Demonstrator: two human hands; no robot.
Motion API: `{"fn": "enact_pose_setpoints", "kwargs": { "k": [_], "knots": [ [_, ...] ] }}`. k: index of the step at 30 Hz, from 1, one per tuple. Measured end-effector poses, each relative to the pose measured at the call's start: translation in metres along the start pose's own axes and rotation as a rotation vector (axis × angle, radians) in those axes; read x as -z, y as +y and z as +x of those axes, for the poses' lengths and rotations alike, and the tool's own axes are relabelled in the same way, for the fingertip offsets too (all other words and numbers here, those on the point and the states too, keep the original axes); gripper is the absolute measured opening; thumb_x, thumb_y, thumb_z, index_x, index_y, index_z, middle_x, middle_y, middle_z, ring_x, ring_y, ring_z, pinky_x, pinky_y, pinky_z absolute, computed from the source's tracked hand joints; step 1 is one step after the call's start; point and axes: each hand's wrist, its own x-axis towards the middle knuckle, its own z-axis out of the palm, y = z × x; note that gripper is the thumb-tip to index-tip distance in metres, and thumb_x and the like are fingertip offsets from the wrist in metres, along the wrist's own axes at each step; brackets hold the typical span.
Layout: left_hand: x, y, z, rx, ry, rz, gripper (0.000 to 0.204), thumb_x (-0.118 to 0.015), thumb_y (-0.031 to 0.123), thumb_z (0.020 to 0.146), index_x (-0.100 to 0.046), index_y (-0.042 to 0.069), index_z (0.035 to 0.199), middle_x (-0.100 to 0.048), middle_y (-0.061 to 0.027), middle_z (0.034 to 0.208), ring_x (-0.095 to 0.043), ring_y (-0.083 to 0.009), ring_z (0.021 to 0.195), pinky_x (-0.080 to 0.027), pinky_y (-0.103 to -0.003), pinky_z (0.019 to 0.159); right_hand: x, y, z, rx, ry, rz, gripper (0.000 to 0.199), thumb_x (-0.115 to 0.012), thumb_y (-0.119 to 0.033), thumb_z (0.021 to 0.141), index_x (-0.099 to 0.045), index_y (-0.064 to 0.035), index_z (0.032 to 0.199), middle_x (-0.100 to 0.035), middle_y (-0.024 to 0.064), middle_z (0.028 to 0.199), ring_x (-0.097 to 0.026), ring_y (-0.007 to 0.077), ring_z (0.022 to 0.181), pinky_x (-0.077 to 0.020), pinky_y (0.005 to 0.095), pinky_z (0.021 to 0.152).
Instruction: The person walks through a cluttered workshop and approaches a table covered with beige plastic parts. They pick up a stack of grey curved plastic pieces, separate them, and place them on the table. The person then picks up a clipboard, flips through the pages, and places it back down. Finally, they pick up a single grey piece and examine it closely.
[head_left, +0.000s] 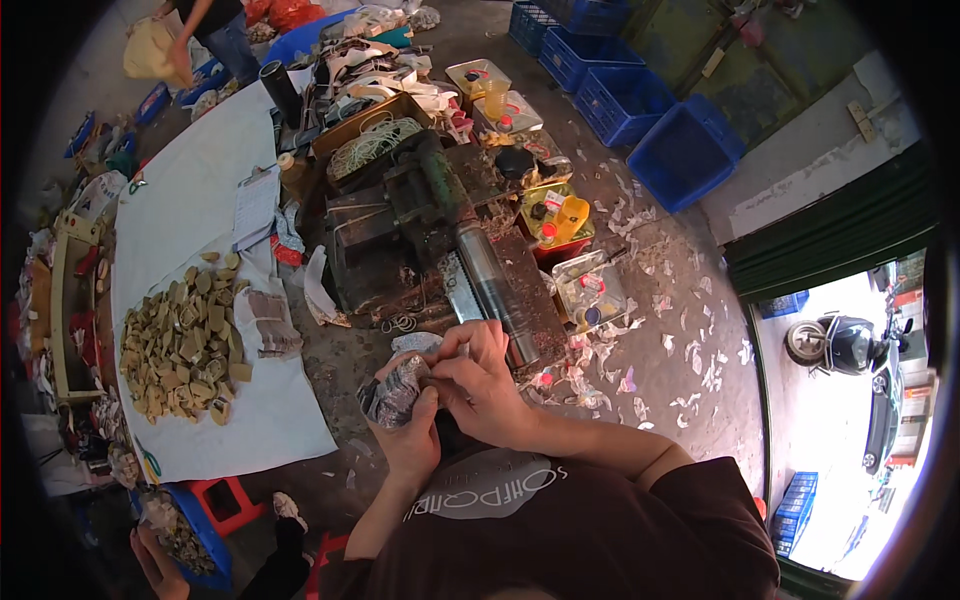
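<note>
Close to my chest, my left hand (408, 448) is wrapped round a grey mottled bundle (396, 393), which looks like crumpled cloth or film. My right hand (488, 392) is bent over the bundle's right side, its thumb and finger pinched at the edge. Whatever lies between those fingertips is too small to make out. Just beyond both hands stands a worn metal machine (400, 215) with a shiny steel roller (490, 280). Small rings (398, 324) lie at its near edge.
Left, a white-covered table (190, 190) bears a heap of olive-tan pieces (185, 340), a grey cloth stack (268, 325) and a clipboard (256, 208). Blue crates (625, 105) stand far right; scraps (700, 365) litter the floor. Another person's hand (157, 565) shows lower left; someone holds a yellow sack (155, 45).
</note>
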Motion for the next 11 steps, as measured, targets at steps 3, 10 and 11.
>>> {"fn": "enact_pose_setpoints", "kwargs": {
  "k": [3,10,11],
  "knots": [
    [-0.004,-0.003,0.002,-0.09,0.118,0.335,0.035,-0.058,-0.001,0.08,-0.051,-0.004,0.114,-0.058,-0.0092,0.103,-0.055,-0.0157,0.095,-0.043,-0.03,0.086,0.022,0.011,0.015,0.089,-0.102,0.111,0.021,-0.067,0.001,0.067,-0.056,-0.0071,0.083,-0.055,0.0066,0.091,-0.05,0.0259,0.092,-0.0364,0.0401,0.081],
    [0.017,0.001,0.033,0.145,-0.008,0.625,0.031,-0.061,0.0,0.079,-0.058,0.007,0.109,-0.06,-0.0062,0.096,-0.056,-0.0136,0.091,-0.045,-0.028,0.082,0.137,0.081,0.066,-0.356,-0.416,-0.154,0.016,-0.061,-0.011,0.081,-0.06,-0.0027,0.095,-0.063,0.0128,0.08,-0.064,0.0251,0.073,-0.0482,0.0343,0.067],
    [0.021,-0.004,0.036,0.074,-0.132,0.904,0.035,-0.064,0.007,0.079,-0.058,0.012,0.114,-0.063,-0.0097,0.101,-0.06,-0.025,0.093,-0.044,-0.031,0.086,0.143,0.103,0.063,-0.467,-0.505,-0.202,0.02,-0.063,-0.013,0.08,-0.061,-0.0031,0.097,-0.064,0.0134,0.083,-0.064,0.0243,0.074,-0.0487,0.0342,0.069]
  ]
}}
